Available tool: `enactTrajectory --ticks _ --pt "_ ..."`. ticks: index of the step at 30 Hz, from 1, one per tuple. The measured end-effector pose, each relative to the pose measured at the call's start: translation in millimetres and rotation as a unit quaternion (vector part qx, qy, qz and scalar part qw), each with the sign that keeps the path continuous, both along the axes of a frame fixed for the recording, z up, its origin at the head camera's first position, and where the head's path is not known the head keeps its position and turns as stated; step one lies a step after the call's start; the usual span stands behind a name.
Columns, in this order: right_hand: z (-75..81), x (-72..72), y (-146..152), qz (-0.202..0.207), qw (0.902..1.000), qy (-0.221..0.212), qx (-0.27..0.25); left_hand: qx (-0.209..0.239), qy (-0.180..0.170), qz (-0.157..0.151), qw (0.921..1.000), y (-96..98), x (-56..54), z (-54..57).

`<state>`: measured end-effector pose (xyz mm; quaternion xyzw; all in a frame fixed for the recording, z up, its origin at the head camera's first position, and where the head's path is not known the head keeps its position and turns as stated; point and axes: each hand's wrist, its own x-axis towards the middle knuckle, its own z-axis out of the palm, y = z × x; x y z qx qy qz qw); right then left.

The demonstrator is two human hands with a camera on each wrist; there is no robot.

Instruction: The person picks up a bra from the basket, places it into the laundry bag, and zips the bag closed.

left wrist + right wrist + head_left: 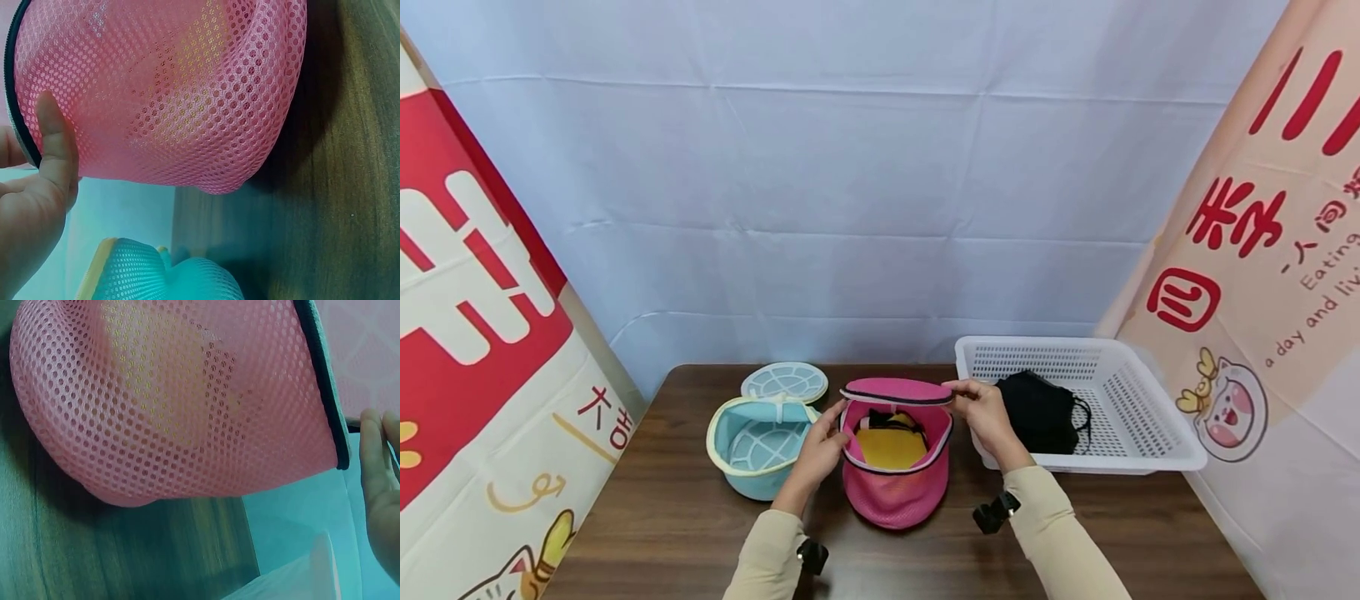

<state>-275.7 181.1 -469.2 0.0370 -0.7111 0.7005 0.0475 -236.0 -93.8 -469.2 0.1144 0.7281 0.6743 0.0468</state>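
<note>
A pink mesh laundry bag (pixel 895 500) stands on the table with its round lid (pixel 897 388) raised at the back. Inside lies yellow cloth (pixel 891 448) with black straps; it shows faintly through the mesh in both wrist views. My left hand (pixel 817 450) pinches the bag's black-edged rim on the left, thumb (pixel 53 125) against the outer mesh. At the right side, my right hand (pixel 988 417) pinches the edge of the lid between thumb and fingertips (pixel 370 419).
Left of the pink bag, a light-blue mesh bag (pixel 752 485) stands with its lid (pixel 784 382) tipped back. A white plastic basket (pixel 1138 417) at the right holds black clothing (pixel 1037 417). Cloth sheets hang behind and at both sides of the wooden table (pixel 655 508).
</note>
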Motion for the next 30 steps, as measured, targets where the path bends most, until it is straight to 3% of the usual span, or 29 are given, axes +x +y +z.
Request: enactTrajectory --ticks 3,8,11,19,25,30 --pt "-1.0 1.5 1.6 0.017 0.9998 0.003 -0.001 0.028 -0.013 0.002 0.9995 -0.5 -3.0 -3.8" --pt "-4.6 3.1 2.3 0.030 0.9994 -0.003 -0.019 0.084 -0.047 -0.001 0.9954 -2.5 -12.6 -19.5" --pt "-6.2 4.3 3.3 0.035 0.9989 -0.006 -0.032 0.091 -0.057 0.006 0.9942 -2.4 -15.8 -26.2" --pt "-6.4 8.3 6.9 0.066 0.9953 -0.038 -0.060 0.099 -0.060 0.026 0.9930 -1.2 -13.1 -25.9" --pt "-4.9 11.7 8.4 0.068 0.9961 -0.041 -0.038 0.128 -0.057 0.023 0.9899 -2.3 -11.1 -27.4" --pt "-4.2 13.3 8.3 0.047 0.9978 -0.045 0.013 0.098 -0.045 0.042 0.9933 -1.8 -11.5 -30.0"
